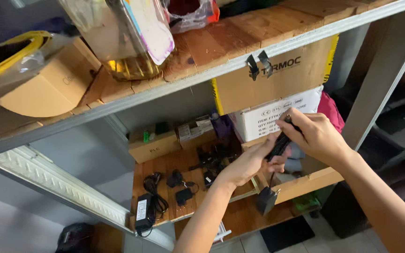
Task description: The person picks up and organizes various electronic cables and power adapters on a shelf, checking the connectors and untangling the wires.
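My left hand [249, 164] and my right hand [314, 133] both grip a bundled black cable [279, 146] in front of a wooden shelf. A black power adapter [266, 200] dangles from the cable below my hands. The right hand pinches the upper end of the bundle, while the left hand holds its lower part.
The lower wooden shelf [165, 168] carries several black adapters and cables [152, 199], a small cardboard box [154, 146], a white carton [277, 117] and a brown carton [277, 75]. The upper shelf [221, 37] holds a cardboard box [52, 84] and plastic bags. A grey metal upright [380, 79] stands at the right.
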